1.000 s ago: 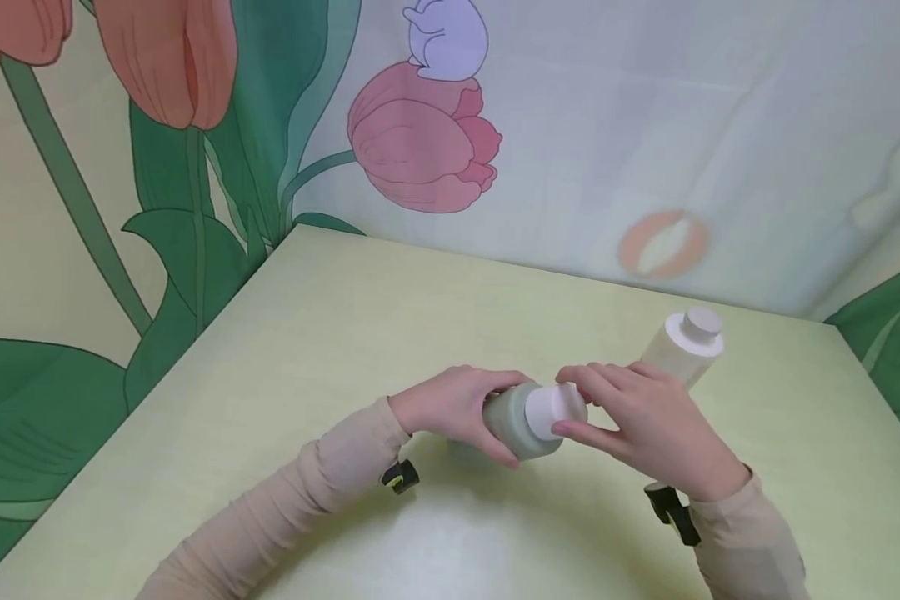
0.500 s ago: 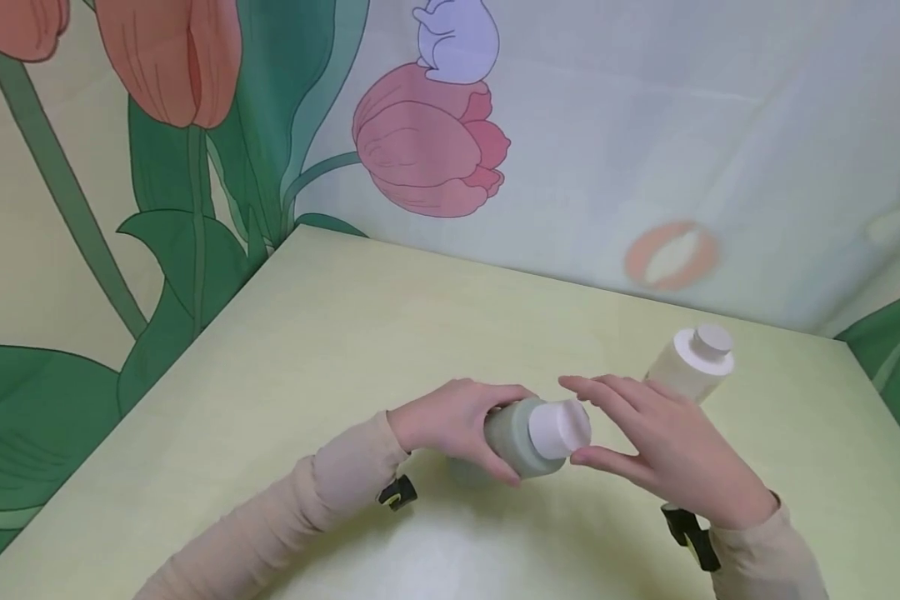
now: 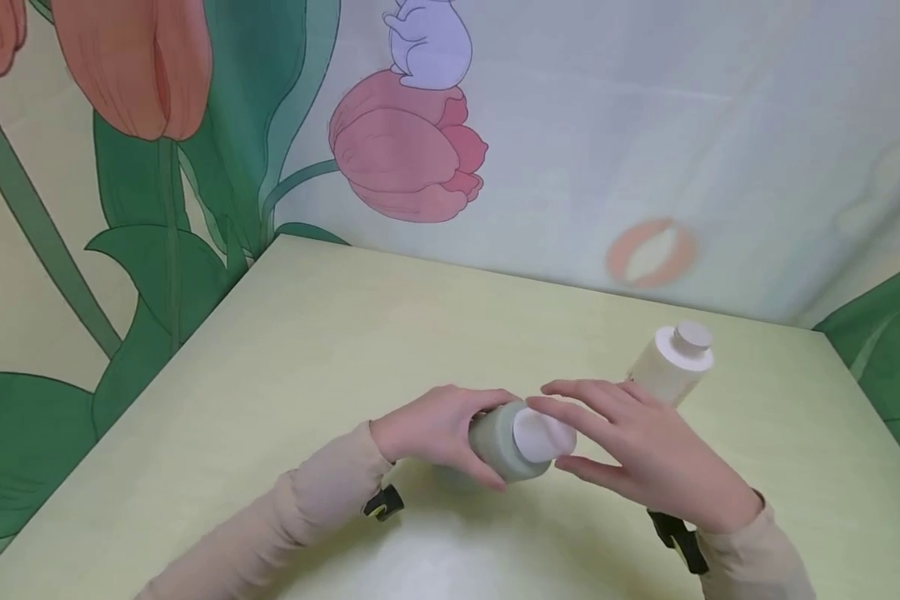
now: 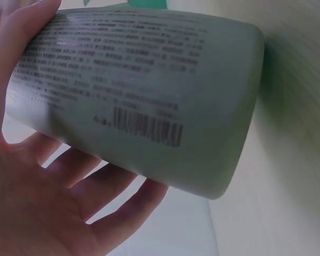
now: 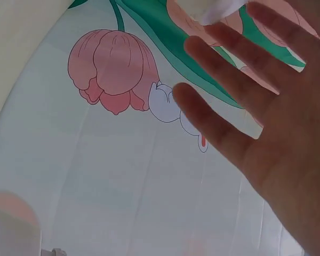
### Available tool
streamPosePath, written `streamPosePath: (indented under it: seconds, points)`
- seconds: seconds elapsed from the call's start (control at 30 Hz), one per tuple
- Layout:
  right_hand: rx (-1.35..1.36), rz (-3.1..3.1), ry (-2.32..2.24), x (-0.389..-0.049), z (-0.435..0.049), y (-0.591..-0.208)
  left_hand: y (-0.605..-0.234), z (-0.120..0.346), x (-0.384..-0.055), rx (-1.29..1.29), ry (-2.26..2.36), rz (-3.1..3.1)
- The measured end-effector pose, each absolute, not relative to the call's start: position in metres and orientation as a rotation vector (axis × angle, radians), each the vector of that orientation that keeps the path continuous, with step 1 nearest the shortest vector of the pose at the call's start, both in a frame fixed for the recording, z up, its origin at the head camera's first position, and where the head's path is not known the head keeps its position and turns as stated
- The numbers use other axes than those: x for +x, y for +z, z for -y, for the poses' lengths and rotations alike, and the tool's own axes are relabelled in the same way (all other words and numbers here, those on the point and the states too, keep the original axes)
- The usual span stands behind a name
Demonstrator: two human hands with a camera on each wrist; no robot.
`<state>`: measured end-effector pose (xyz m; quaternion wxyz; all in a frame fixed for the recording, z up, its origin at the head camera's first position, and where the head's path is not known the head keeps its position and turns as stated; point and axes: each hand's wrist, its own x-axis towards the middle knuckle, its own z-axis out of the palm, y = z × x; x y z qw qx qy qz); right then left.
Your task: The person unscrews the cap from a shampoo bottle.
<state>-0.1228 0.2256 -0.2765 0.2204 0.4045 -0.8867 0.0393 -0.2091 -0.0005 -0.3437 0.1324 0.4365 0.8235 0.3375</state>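
Observation:
A pale green bottle (image 3: 497, 442) with a white cap (image 3: 543, 435) is held tilted over the table, its cap end towards the right. My left hand (image 3: 435, 429) grips the bottle round its body. Printed text and a barcode (image 4: 148, 127) show on the bottle's side in the left wrist view. My right hand (image 3: 645, 442) is at the cap, index finger over its upper side and thumb by its lower right side. In the right wrist view the fingers (image 5: 218, 117) are spread and fairly straight, with the white cap (image 5: 216, 8) near the fingertips at the top edge.
A second bottle (image 3: 671, 362), white with a white cap, stands upright behind my right hand. The pale yellow-green table (image 3: 390, 308) ends at a hanging cloth (image 3: 570, 142) printed with tulips. Each wrist carries a small black camera mount (image 3: 384, 503).
My right hand was on the cap a second ago, came off it to the right, and has now moved back over it. My left hand keeps its grip on the bottle.

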Motion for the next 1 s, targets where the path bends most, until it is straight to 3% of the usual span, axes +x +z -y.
streamPosePath:
  seconds: [0.23,0.47,0.7,1.0]
  points:
    - [0.916,2.540,0.079,-0.1151,-0.2281,-0.2725,-0.3403,-0.0085,-0.2005,1.359,0.926,-2.430]
    - [1.043,2.478,0.167,-0.1191,-0.2227,-0.2729,-0.3411,-0.0025,-0.2003,1.307,0.964,-2.428]
    - [0.907,2.559,0.107,-0.1160,-0.2255,-0.2734,-0.3408,-0.0031,-0.2005,1.351,0.937,-2.444]
    - [1.000,2.625,0.124,-0.1111,-0.2268,-0.2714,-0.3415,-0.0024,-0.1999,1.342,0.946,-2.435]
